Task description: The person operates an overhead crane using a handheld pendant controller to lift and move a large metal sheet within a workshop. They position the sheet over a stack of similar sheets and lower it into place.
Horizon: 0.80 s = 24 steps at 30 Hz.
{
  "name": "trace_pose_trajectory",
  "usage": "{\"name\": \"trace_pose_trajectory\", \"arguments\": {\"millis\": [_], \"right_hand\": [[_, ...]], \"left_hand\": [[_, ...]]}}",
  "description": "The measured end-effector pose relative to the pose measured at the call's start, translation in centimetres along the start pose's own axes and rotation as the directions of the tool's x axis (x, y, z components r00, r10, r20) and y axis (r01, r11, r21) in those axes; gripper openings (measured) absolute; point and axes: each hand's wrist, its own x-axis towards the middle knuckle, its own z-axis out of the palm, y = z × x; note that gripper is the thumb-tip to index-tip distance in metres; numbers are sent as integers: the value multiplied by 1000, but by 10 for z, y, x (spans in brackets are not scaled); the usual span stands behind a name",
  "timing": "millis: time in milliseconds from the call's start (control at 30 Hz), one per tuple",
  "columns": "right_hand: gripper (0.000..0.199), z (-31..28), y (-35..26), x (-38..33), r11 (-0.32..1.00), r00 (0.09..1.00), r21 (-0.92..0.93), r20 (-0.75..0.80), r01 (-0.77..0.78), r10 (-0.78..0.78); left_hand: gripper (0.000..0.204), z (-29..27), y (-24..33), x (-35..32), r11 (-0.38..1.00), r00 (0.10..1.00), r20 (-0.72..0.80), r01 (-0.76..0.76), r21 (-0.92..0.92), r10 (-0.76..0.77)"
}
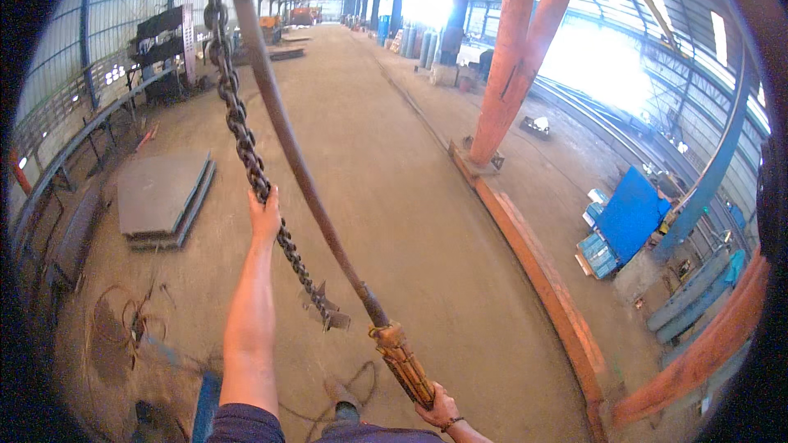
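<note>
My left hand (264,213) is closed around a heavy dark steel chain (238,123), with the arm stretched forward. From above the picture's top edge the chain hangs down past my fist, and a flat metal hook or clamp (332,319) dangles at its lower end. At the lower middle, my right hand (442,410) grips the bottom of a worn yellow crane pendant control (402,363). A thick brown cable (300,156) runs up from that pendant, to the right of the chain. The right thumb and the pendant's buttons cannot be made out clearly.
Stacked steel plates (164,193) lie on the floor at left, near tangled cables (135,320). An orange steel beam (542,279) runs along the right, with slanted orange posts (513,57). Beyond it stand a blue panel (630,213) and gas cylinders (689,295).
</note>
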Motion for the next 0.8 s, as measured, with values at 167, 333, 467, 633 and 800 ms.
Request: {"name": "trace_pose_trajectory", "arguments": {"millis": [167, 333, 467, 633, 800], "right_hand": [[80, 23, -13, 81, 995, 997, 75, -13, 70, -70], [79, 35, -6, 132, 991, 988, 113, 126, 71, -85], [81, 2, -82, 180, 928, 963, 267, 1, 260, -270], [82, 6, -89, 263, 952, 941, 128, 162, 277, -296], [74, 10, -114, 359, 913, 866, 150, 292, 379, -407]], "left_hand": [[27, -19, -67, 91, 987, 978, -135, -152, 58, 158], [37, 2, -73, 96, 987, 999, -11, 43, 155, -42], [53, -31, -126, 184, 911, 950, -186, -169, 376, 252], [64, -46, -155, 266, 776, 921, -155, -201, 598, 358], [72, -40, -168, 306, 700, 888, -193, -178, 692, 417]]}}
